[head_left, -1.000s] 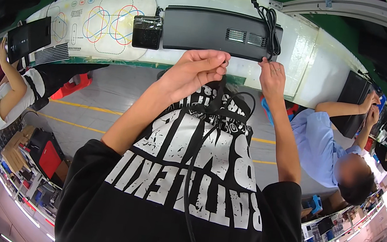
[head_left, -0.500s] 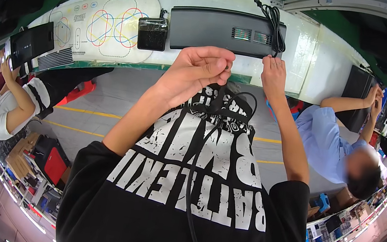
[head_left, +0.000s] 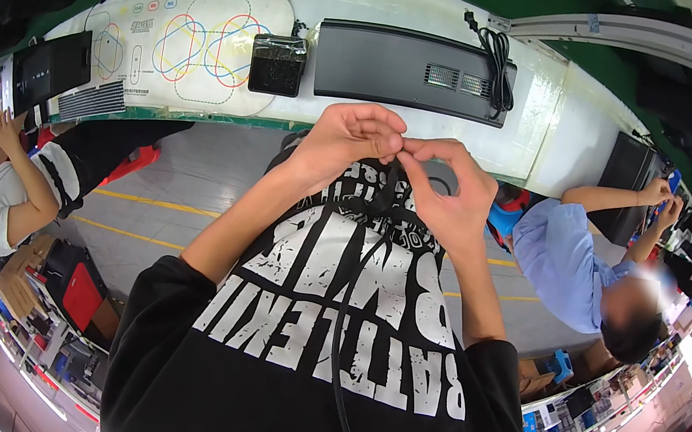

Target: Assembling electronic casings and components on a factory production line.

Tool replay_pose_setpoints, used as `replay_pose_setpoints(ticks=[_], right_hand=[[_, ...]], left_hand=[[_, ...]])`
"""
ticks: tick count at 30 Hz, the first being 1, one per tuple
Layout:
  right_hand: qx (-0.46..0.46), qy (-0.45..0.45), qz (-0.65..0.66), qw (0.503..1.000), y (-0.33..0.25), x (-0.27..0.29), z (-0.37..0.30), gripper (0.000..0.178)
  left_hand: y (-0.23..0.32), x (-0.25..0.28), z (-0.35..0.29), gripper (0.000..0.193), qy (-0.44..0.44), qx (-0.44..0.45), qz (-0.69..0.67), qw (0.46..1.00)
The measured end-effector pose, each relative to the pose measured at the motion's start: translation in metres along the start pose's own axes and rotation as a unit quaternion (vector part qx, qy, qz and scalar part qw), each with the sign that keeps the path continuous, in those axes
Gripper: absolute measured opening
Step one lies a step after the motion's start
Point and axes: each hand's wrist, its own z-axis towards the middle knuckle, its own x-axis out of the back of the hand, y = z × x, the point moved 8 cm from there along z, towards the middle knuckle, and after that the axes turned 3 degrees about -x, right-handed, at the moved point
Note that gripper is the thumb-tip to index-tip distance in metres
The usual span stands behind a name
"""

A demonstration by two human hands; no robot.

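Evidently untouched at the moment, the long, flat, dark grey casing with two small slotted grilles (head_left: 376, 66) lies on the white tabletop (head_left: 532, 118), just beyond both hands. Short of its near edge, the left hand (head_left: 343, 140) and right hand (head_left: 461, 201) meet tip to tip, each with thumb and forefinger drawn into a pinch; whether anything small sits between them I cannot tell. If something does, a slip is the likeliest trouble: so light a pinch, nearer the wearer than the casing and its table edge, could let it drop to the grey floor (head_left: 172, 161). The bundled black power cord (head_left: 499, 71) lies over the casing's right end, its plug beyond the far edge; it stands in the way there and could snag or scratch the surface if the casing were shifted. Just beside the left end, a squarish glossy black box (head_left: 277, 65) leaves little room for sliding that way. Farther left of the casing lies a pale mat printed with coloured loops (head_left: 144, 51); well off to its right, a co-worker in a light blue top (head_left: 560, 264) reaches toward another dark casing (head_left: 626, 171).
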Motion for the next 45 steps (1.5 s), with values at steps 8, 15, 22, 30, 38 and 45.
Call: replay_pose_setpoints(ticks=[8,15,22,30,38,45], right_hand=[[0.010,-0.006,-0.074,0.997,0.019,-0.013,-0.014,0.020],[0.005,0.098,-0.048,0.994,0.027,-0.012,-0.013,0.019],[-0.042,0.107,-0.048,0.992,0.032,-0.013,-0.017,0.026],[-0.021,0.079,-0.091,0.992,0.026,-0.014,-0.020,0.023],[-0.009,0.063,-0.109,0.992,0.044,-0.023,-0.020,0.022],[0.005,0.106,-0.191,0.976,0.146,-0.018,-0.011,0.021]], left_hand=[[-0.032,0.017,0.006,0.019,0.027,0.067,-0.015,0.997],[-0.033,0.019,0.007,0.023,0.031,0.070,-0.106,0.991],[-0.026,0.023,0.011,0.023,0.016,0.043,-0.022,0.999],[-0.031,0.022,0.010,0.022,0.015,0.055,-0.023,0.998],[-0.055,0.038,0.015,0.023,0.053,0.092,-0.062,0.992],[-0.049,0.074,0.026,0.021,0.137,0.070,-0.050,0.987]])
